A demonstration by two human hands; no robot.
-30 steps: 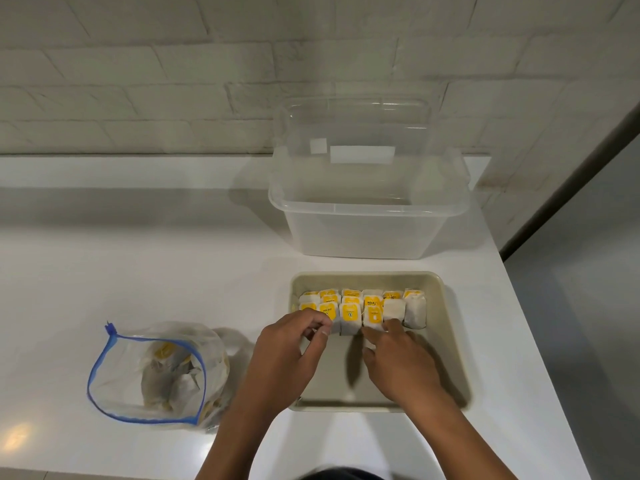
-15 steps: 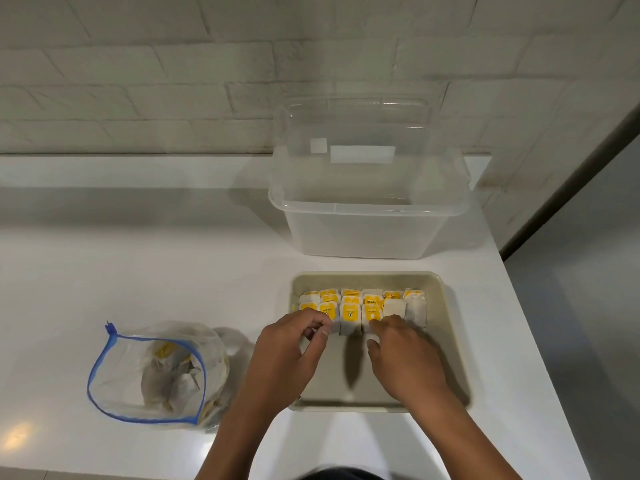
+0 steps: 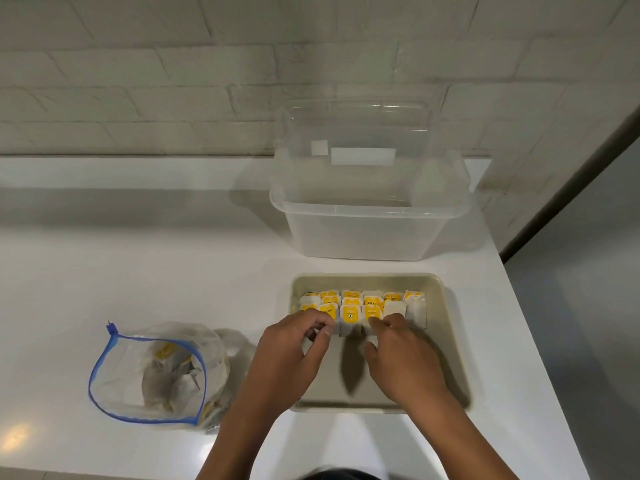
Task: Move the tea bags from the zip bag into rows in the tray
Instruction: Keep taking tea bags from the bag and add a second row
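Both hands work the near row: the left hand (image 3: 294, 344) keeps its curled pinch on a tea bag (image 3: 330, 315), while the right hand (image 3: 398, 355), fingers loosely bent, has slid forward against the tea bags (image 3: 362, 306) in the tray (image 3: 446, 341), tightening the rows. More wait in the zip bag (image 3: 156, 372).

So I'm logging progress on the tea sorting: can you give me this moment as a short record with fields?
tray: beige tray, on the white counter, near the right edge
tea bags: packed in rows at the tray's far end
left hand: fingers curled at the front row's left end
right hand: fingertips on the front row
zip bag: open, left of tray, tea bags inside
behind tray: clear plastic tub
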